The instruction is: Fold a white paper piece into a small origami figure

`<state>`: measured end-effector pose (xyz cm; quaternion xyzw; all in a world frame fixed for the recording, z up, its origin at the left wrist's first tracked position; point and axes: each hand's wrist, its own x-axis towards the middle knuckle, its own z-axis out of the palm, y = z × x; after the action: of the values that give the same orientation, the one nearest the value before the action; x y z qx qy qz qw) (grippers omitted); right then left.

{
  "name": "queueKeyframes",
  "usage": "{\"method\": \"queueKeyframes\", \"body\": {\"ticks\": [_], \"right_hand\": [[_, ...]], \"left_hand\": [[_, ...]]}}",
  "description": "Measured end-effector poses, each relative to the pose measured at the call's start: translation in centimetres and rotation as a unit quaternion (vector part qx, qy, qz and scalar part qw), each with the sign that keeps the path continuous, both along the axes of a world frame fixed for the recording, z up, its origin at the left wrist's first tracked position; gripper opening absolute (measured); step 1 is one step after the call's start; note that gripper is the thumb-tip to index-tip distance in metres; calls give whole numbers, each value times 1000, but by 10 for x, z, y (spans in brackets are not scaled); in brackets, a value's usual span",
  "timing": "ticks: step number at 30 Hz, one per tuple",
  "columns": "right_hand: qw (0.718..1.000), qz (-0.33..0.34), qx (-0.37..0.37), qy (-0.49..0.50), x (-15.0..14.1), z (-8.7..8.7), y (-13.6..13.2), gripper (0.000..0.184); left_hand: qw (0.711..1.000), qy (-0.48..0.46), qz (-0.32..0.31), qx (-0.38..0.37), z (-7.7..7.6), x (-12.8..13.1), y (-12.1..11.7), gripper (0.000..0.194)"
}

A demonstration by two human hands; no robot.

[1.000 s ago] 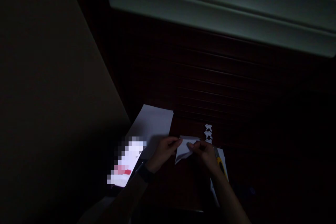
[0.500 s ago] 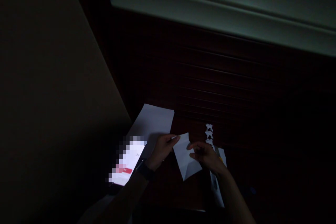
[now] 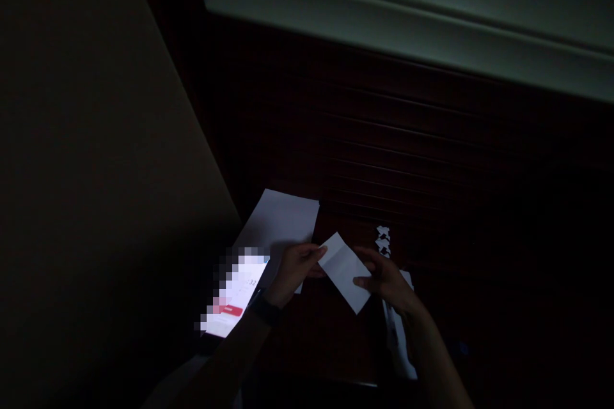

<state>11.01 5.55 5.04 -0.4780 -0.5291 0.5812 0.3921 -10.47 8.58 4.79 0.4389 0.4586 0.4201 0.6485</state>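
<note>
A small rectangular sheet of white paper (image 3: 344, 271) is held tilted above the dark tabletop, between both hands. My left hand (image 3: 296, 271) pinches its upper left edge between thumb and fingers. On the opposite side, my right hand (image 3: 386, 278) grips the right edge, its thumb on the front face and the fingers partly behind. A faint crease or shade line crosses the upper part of the sheet. Beyond my left hand lies a larger stack of white paper (image 3: 283, 214), partly covered by that hand.
A lit phone (image 3: 235, 297) with a red button on its screen stands left of my left wrist. Small folded white paper pieces (image 3: 382, 239) line up behind my right hand. Beneath my right forearm are white items (image 3: 401, 351), hard to make out. A pale wall (image 3: 119, 140) rises on the left.
The sheet has turned, its lower corner swinging to the right. My right hand, earlier with fingers apart at the sheet's edge, now closes on it. My left hand keeps its pinch.
</note>
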Motion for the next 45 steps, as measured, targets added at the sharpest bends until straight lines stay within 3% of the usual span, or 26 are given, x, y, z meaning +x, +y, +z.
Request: {"method": "queueKeyframes", "body": {"ticks": [7, 14, 23, 29, 36, 41, 45], "right_hand": [[990, 18, 59, -126, 0, -7, 6, 33], [994, 35, -13, -105, 6, -10, 6, 31], [995, 50, -81, 19, 5, 7, 1, 31], [990, 50, -95, 93, 5, 14, -2, 45], [991, 59, -92, 75, 7, 11, -1, 43], [994, 67, -83, 28, 6, 10, -1, 32], [994, 58, -87, 20, 5, 14, -3, 35]], "left_hand": [[995, 16, -95, 28, -9, 9, -4, 35], [983, -11, -184, 16, 1, 0, -6, 34], [982, -14, -188, 2, 17, -8, -6, 30], [971, -55, -231, -26, 20, -12, -7, 40], [959, -76, -269, -31, 22, -13, -7, 45], [960, -63, -272, -19, 24, -12, -8, 43], [963, -53, -264, -9, 23, -12, -8, 41]]}}
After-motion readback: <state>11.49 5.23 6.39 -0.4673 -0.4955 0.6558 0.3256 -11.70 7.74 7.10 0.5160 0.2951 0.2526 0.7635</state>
